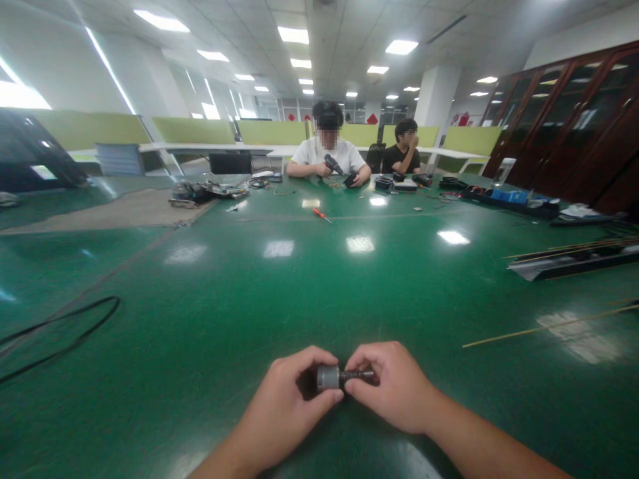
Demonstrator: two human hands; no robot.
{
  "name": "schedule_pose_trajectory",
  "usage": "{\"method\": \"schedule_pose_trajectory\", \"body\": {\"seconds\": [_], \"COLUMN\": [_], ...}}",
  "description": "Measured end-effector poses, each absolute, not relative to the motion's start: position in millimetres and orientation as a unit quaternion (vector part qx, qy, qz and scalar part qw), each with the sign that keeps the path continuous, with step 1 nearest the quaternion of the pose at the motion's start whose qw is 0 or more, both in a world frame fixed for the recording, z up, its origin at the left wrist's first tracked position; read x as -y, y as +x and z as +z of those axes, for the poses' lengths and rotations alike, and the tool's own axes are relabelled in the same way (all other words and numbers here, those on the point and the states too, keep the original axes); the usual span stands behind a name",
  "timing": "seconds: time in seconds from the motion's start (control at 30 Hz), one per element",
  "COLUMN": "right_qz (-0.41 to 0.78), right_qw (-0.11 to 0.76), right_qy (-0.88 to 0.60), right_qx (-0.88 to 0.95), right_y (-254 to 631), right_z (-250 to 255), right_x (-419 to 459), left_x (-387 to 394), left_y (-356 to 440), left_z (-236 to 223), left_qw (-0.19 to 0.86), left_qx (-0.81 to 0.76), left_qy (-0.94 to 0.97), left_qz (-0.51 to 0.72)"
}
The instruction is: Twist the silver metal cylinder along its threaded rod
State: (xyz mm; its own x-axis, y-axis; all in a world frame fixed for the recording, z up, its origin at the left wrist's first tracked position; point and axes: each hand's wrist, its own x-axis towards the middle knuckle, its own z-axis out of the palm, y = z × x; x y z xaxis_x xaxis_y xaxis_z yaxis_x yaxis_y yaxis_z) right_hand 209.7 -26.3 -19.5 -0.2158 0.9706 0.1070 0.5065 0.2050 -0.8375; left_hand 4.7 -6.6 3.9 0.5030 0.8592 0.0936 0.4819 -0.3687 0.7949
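Close in front of me, just over the green table, is a small metal part: a grey cylinder [328, 377] with a narrower dark stepped shaft [368, 376] in line with it. My left hand [289, 396] is closed around the grey cylinder, thumb below and fingers above. From the other side, my right hand [394, 382] pinches the shaft between thumb and fingers. The part lies sideways, its shaft pointing right. Whether cylinder and shaft are one piece, I cannot tell.
An orange screwdriver [319, 213] lies mid-table. Across from me a person [327, 153] holds a dark power drill [333, 163]; another person [403, 150] sits beside. Thin rods and a metal channel [539, 266] lie right, a black strap [90, 332] left. Tools and cables [200, 193] sit far left.
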Motion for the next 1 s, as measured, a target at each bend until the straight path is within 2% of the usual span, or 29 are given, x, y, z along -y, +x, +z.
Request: {"method": "schedule_pose_trajectory", "body": {"seconds": [1.0], "right_qz": [0.349], "right_qw": [0.343], "right_qy": [-0.534], "right_qx": [0.689], "right_y": [209.6], "right_z": [-15.8], "right_x": [27.0], "left_x": [3.8], "left_y": [4.9], "left_z": [4.4], "left_qw": [0.373], "left_qx": [-0.435], "left_qy": [0.776], "left_qz": [0.264]}}
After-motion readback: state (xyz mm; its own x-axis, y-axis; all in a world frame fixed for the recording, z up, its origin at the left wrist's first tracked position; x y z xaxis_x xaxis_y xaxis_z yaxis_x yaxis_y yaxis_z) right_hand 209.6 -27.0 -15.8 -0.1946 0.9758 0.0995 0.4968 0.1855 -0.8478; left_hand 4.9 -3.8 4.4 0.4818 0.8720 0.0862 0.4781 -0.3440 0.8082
